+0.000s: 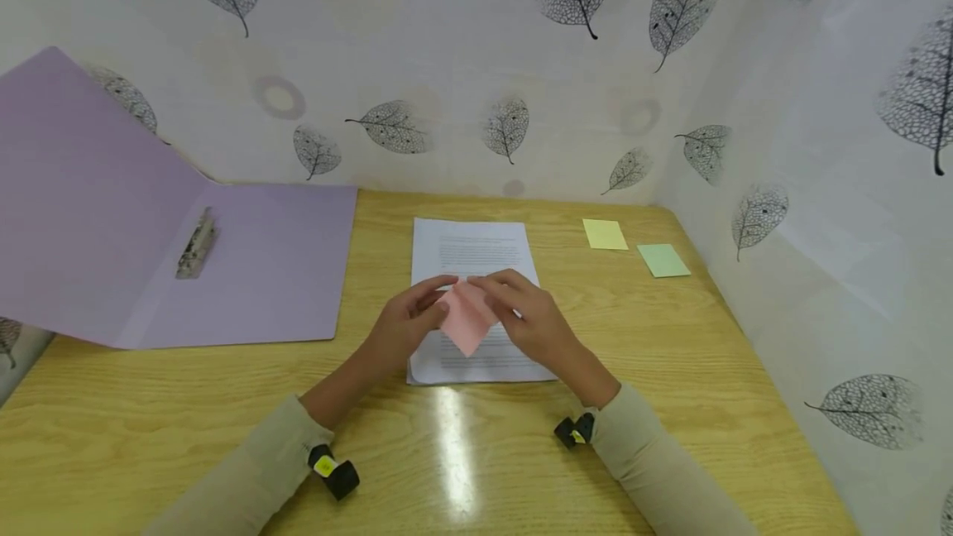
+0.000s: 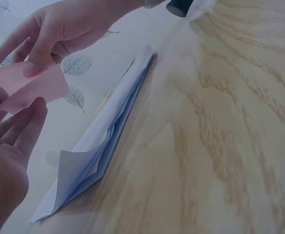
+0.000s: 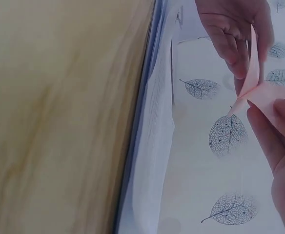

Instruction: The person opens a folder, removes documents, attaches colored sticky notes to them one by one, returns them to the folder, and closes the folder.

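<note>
A pink sticky note [image 1: 466, 323] with a crease across it is held up over a stack of printed sheets [image 1: 476, 232]. My left hand [image 1: 398, 321] pinches its left side between thumb and fingers. On the opposite side, my right hand [image 1: 539, 321] grips the note the same way. The right wrist view shows the pink note [image 3: 269, 105] bent into a V along its crease. From the left wrist, the stack of sheets [image 2: 98, 141] appears below the hands, one corner curling up.
An open purple folder [image 1: 283, 271] with a metal clip [image 1: 197, 245] lies at the left, its cover raised. A yellow sticky note [image 1: 605, 234] and a green one [image 1: 663, 260] lie at the back right. Leaf-patterned wall covering borders the wooden table [image 1: 670, 354].
</note>
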`<state>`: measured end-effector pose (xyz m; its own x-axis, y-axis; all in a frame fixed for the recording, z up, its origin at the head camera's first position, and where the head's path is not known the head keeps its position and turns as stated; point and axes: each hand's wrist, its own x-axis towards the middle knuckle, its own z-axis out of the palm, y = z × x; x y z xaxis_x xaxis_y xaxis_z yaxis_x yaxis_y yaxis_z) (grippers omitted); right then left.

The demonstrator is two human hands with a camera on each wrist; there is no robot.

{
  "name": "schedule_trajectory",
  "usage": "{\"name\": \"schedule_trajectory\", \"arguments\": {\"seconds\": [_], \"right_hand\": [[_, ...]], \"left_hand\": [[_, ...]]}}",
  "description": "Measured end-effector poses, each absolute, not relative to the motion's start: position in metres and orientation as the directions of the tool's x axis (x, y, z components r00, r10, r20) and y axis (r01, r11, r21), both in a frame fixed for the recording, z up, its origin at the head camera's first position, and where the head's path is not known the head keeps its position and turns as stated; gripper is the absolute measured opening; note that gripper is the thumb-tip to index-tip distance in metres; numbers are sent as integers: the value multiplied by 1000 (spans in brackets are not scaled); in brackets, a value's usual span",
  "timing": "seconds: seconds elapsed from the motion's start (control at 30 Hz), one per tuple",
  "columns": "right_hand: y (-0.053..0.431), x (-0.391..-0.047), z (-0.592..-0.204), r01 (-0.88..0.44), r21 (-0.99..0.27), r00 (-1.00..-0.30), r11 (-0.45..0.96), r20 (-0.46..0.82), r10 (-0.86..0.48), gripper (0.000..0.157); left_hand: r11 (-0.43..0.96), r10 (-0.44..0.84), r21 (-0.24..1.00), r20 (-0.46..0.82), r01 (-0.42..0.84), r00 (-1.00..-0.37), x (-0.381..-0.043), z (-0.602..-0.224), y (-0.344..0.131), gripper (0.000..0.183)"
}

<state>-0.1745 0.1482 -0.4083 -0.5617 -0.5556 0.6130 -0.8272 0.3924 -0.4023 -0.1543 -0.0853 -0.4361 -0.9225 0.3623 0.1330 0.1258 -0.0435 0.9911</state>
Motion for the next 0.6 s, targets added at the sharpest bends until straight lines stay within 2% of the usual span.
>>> {"name": "schedule_trajectory", "arguments": {"seconds": [0.13, 0.3, 0.4, 0.5, 0.6], "right_hand": [[147, -173, -407, -873, -303, -484, 381, 626, -611, 42], [147, -174, -407, -905, -262, -421, 334, 650, -633, 37], [148, -176, -406, -922, -256, -385, 290, 671, -634, 40], [149, -177, -406, -926, -262, -377, 271, 678, -632, 44], [150, -178, -406, -919, -270, -393, 287, 677, -623, 38]], "left_hand": [[-39, 356, 993, 117, 111, -927, -156, -433, -87, 45], [-32, 349, 994, 106, 101, -931, -158, -434, -88, 43], [-19, 347, 994, 104, 104, -932, -157, -434, -89, 42], [4, 345, 995, 93, 100, -934, -156, -433, -89, 43], [24, 351, 994, 87, 102, -932, -155, -433, -88, 44]]}}
